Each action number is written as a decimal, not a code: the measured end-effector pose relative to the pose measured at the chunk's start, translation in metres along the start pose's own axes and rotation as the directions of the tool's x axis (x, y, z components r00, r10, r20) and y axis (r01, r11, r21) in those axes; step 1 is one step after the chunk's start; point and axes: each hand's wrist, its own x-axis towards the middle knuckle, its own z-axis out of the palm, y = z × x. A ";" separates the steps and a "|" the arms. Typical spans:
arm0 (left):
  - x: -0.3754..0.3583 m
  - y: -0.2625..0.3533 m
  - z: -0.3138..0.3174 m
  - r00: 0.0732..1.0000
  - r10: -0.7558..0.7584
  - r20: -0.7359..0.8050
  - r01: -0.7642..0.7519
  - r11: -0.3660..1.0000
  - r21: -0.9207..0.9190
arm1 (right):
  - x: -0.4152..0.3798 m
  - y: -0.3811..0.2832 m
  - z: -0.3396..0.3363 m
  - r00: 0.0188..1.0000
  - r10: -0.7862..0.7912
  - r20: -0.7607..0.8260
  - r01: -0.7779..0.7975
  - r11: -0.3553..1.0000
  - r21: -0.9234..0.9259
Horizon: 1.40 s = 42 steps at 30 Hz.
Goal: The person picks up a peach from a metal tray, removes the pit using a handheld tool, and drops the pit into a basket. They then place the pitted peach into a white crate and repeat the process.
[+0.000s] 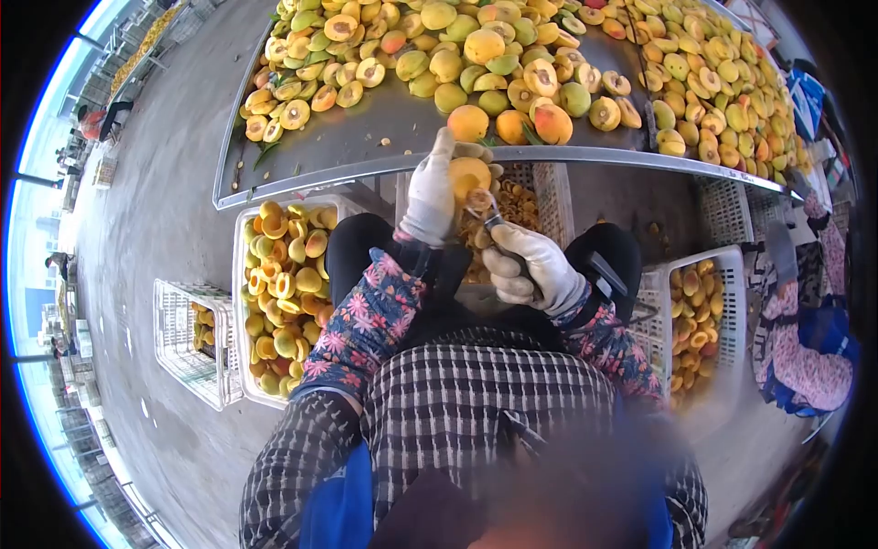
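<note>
Okay, so nearest to us is a black-and-white checked top (485, 393) with dark blue, pink-flowered sleeves (357, 320). Past that we see the white-gloved right hand (532, 263) wrapped around a dark-handled tool with a metal tip (492, 218), while the white-gloved left hand (432, 194) is grasping a yellow-orange halved fruit (470, 174), the tip right by its brown pit (478, 199). We'd put that half just short of the table's near edge, over a white plastic crate (554, 197). Further on we get the grey metal table (366, 128) itself: a thin green leaf (265, 155) near its left corner, three round orange fruits (512, 126) along the middle of the near edge, and a big yellow-green fruit heap (439, 59) toward the far edge.
</note>
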 end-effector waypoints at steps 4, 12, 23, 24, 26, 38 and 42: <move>-0.007 0.043 -0.034 0.976 0.217 -0.002 -0.192 0.866 0.463 | -0.009 -0.007 -0.038 0.934 -0.281 -0.221 0.070 0.751 -0.657; -0.013 0.139 -0.076 0.824 0.501 0.264 -0.159 -0.242 0.957 | -0.002 0.008 -0.065 0.798 -0.578 -0.170 -0.079 0.179 -0.981; 0.099 0.022 0.021 0.991 0.090 0.097 -0.063 -0.328 0.942 | -0.002 0.015 -0.064 0.800 -0.560 -0.215 -0.161 0.145 -0.976; 0.102 0.022 0.022 0.991 0.095 0.096 -0.057 -0.356 0.933 | -0.004 0.014 -0.062 0.804 -0.552 -0.222 -0.162 0.157 -0.974; 0.099 0.026 0.016 0.997 0.069 0.038 -0.050 0.189 0.981 | -0.007 0.014 -0.061 0.788 -0.588 -0.184 -0.108 0.163 -0.981; 0.002 0.026 0.013 0.996 -0.039 0.085 0.056 0.976 -0.209 | 0.024 -0.022 0.009 0.565 -0.767 0.302 0.237 -0.200 -0.951; -0.008 0.022 0.023 1.000 0.003 -0.026 -0.007 0.987 -0.163 | 0.025 -0.014 0.016 0.625 -0.749 0.221 0.042 -0.251 -0.967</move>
